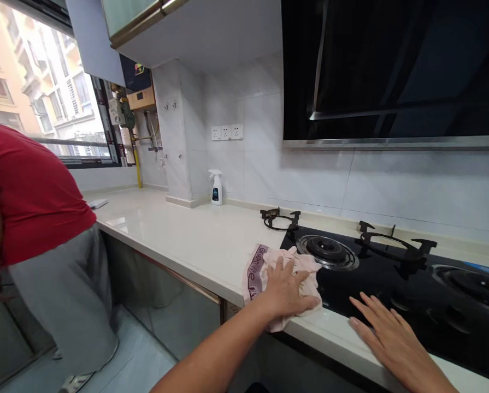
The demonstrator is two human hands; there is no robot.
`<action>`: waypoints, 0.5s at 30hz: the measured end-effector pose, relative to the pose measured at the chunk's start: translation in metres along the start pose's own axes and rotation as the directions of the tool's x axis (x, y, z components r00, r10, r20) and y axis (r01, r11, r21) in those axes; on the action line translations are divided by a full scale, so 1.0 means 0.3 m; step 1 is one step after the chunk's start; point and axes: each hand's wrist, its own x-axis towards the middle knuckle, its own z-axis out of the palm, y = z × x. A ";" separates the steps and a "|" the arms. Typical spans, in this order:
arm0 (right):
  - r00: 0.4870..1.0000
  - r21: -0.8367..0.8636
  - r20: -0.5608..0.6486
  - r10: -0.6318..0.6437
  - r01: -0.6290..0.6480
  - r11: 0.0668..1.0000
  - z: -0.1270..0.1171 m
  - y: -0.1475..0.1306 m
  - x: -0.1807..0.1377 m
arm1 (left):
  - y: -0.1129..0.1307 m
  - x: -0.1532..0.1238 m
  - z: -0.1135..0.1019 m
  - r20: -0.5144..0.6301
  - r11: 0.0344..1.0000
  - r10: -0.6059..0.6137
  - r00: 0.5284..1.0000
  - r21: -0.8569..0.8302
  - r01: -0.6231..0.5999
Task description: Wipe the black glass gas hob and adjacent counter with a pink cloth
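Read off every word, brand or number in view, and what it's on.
"Gren", then perhaps "ie": cloth under the left hand; lower lettering unreadable.
Spray bottle label: too small to read.
Dark panel, upper left: coloured mark, too small to read.
Blue strip, far right: no readable text.

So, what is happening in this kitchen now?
The left hand lies spread on a pink cloth, partly on the counter, partly on the black cooktop. The right hand, holding nothing, is spread over the cooktop's front edge. A spray bottle stands near the wall. Another person in a red shirt stands at left.
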 end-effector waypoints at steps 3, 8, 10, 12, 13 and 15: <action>1.000 0.003 -0.015 -0.013 0.013 1.000 0.010 0.019 -0.002 | -0.013 0.012 -0.002 -0.024 1.000 0.010 1.000 0.015 -0.010; 1.000 0.016 -0.006 -0.021 0.021 1.000 -0.002 0.028 -0.011 | -0.089 -0.030 -0.029 -0.099 0.998 0.046 0.994 0.037 -0.043; 1.000 0.027 -0.002 -0.021 0.021 0.999 -0.011 0.021 -0.016 | -0.148 -0.055 -0.058 -0.124 0.998 -0.008 0.992 0.054 0.014; 1.000 0.046 0.004 -0.020 0.020 0.999 -0.016 0.016 -0.019 | -0.228 -0.080 -0.099 -0.147 0.992 -0.077 0.986 0.089 0.090; 1.000 0.057 0.003 -0.016 0.016 0.998 -0.016 0.017 -0.019 | -0.276 -0.093 -0.123 -0.161 0.984 -0.112 0.981 0.118 0.132; 1.000 0.085 -0.008 -0.008 0.009 0.996 -0.010 0.026 -0.016 | -0.383 -0.122 -0.176 -0.205 0.955 -0.203 0.958 0.177 0.240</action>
